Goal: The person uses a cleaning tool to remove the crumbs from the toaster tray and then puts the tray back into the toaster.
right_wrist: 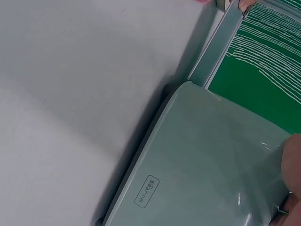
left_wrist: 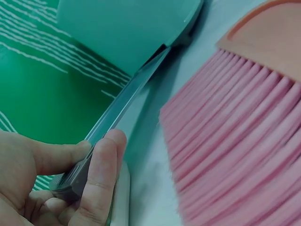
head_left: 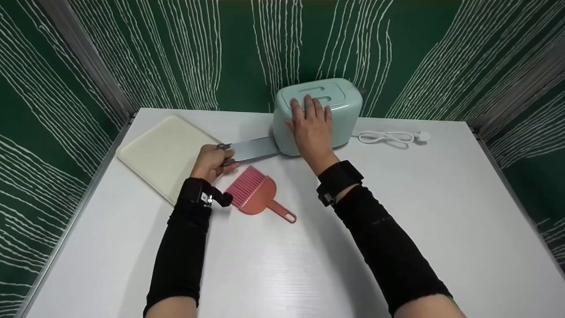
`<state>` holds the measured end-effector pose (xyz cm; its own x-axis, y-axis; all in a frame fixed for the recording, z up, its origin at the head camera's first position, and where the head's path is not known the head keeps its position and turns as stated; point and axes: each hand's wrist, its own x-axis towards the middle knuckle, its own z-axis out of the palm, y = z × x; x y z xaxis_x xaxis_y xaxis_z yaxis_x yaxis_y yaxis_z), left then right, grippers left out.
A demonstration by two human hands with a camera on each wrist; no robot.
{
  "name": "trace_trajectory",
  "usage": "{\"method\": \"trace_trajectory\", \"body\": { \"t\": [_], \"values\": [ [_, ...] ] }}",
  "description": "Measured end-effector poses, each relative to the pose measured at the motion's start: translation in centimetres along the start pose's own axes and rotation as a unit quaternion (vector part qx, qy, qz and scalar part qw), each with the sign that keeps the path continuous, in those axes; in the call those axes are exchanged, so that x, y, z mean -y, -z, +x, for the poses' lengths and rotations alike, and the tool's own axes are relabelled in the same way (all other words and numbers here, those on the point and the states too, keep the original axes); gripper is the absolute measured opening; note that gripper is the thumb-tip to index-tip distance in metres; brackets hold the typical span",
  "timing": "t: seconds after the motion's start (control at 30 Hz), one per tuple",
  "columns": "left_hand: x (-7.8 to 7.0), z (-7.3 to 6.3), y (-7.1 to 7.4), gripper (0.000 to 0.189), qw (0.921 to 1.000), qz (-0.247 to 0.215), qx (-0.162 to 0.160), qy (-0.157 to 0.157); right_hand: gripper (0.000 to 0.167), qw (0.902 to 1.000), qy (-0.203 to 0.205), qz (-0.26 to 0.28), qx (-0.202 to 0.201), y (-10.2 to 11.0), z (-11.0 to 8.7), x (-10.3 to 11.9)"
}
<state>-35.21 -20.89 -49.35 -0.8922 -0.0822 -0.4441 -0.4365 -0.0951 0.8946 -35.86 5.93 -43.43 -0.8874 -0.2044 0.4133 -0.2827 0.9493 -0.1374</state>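
Note:
A mint-green toaster (head_left: 344, 121) stands at the back of the table, with a lid over its top. Out of its left side sticks a flat grey crumb tray (head_left: 254, 149). My left hand (head_left: 212, 161) pinches the dark outer end of that tray between thumb and fingers; in the left wrist view the thumb lies on one face of the tray (left_wrist: 124, 101) and the fingers on the other. The tray's inner end is hidden inside the toaster. My right hand (head_left: 312, 132) rests on the toaster's top and front edge, fingers extended over the lid.
A cream rectangular tray (head_left: 163, 152) lies at the left, partly behind my left hand. In front of the toaster is an orange-red hand brush (head_left: 260, 196) with pink bristles. A bundled white power cord (head_left: 384, 138) with its plug lies right of the toaster. Green walls enclose the table.

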Motion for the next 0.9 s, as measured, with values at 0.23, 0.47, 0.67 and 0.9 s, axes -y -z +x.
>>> {"method": "trace_trajectory", "body": {
  "t": [0.23,0.47,0.67,0.9],
  "values": [
    [-0.2,0.1,0.0,0.014,1.0000,0.000,-0.002,0.007,0.055,1.0000,0.000,-0.001,0.000,0.0,-0.1,0.0],
    [-0.4,0.5,-0.7,0.014,1.0000,0.000,-0.002,0.006,0.055,0.9999,0.007,0.003,-0.011,-0.1,-0.2,0.0],
    [-0.8,0.7,-1.3,0.015,1.0000,0.002,-0.003,0.008,0.057,1.0000,0.003,-0.003,-0.001,-0.1,-0.1,0.1],
    [-1.0,1.0,-1.8,0.027,0.9997,0.005,-0.004,0.025,0.057,0.9998,0.005,-0.016,-0.012,-0.3,-0.1,0.0]
  ]
}}
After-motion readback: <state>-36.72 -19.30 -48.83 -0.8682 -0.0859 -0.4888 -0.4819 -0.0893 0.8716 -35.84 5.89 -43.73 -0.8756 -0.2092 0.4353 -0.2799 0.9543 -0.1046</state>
